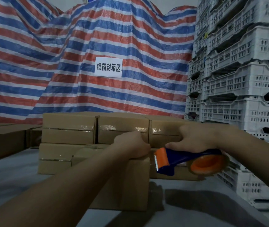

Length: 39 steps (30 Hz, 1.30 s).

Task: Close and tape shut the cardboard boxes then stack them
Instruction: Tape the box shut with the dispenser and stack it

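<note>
Nearest the camera, a closed cardboard box [130, 182] stands on the grey floor [16, 174], its top edge under the left hand [131, 145], whose fingers curl over the far upper corner and press down on it. Just to the right, the right hand [194, 138] grasps the blue handle of a tape dispenser [184, 158], fingers wrapped over the top; the orange guard and serrated blade sit close to the box's right upper corner, and the tape roll with its orange hub hangs at the dispenser's right end. Whether tape runs from blade to box cannot be told. Behind, sealed boxes [96, 128] are stacked in two tiers, clear tape visible along their seams. Further boxes [4, 138] lie to the left. White plastic crates [238, 76] rise in stacks on the right. A red, white and blue striped tarpaulin [65, 54] forms the backdrop, bearing a white sign [108, 67].
</note>
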Motion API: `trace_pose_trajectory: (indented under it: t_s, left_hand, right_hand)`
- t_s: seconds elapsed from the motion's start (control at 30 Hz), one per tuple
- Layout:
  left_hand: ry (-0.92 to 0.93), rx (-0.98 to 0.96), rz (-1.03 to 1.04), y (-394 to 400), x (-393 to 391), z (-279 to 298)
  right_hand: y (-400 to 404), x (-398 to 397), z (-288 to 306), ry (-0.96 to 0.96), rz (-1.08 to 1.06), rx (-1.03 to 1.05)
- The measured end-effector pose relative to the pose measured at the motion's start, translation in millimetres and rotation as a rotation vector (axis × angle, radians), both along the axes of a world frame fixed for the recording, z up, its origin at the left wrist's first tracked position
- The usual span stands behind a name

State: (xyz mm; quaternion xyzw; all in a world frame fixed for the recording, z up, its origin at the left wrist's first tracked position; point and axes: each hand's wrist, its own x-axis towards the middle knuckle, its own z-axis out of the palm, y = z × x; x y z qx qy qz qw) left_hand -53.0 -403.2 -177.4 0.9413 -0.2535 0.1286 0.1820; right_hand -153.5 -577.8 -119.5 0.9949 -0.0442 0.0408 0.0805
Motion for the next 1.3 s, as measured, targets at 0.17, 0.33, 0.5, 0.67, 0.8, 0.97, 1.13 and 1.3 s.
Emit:
trace_pose_trajectory:
  t_s: [0.17,0.33,0.5,0.67,0.8,0.97,1.13,1.3]
  left_hand:
    - [-0.002,0.005,0.018,0,-2,0]
    - [-0.005,-0.016,0.011,2,-2,-1]
    - [-0.017,-0.029,-0.037,3,0,-4]
    - [-0.024,-0.022,-0.031,3,-2,-5]
    - [-0.003,-0.011,-0.011,2,-1,-3]
    - [0.042,-0.021,0.040,-1,0,-1]
    - [0.032,-0.031,0.020,1,-4,-2]
    - [0.031,-0.041,0.000,2,-8,0]
  right_hand:
    - [46,0,21,-0.032,0.067,-0.339]
    - [62,8,-8,0.106,0.019,-0.812]
    - [12,1,-45,-0.113,0.073,-0.486]
    - [-8,-2,-101,-0.310,-0.006,-0.265]
    - [-6,-9,-130,-0.373,-0.085,-0.120]
    - [2,-17,-124,-0.367,-0.129,-0.086]
    - [16,0,-87,-0.636,0.049,0.364]
    - [50,38,-81,-0.581,0.067,1.009]
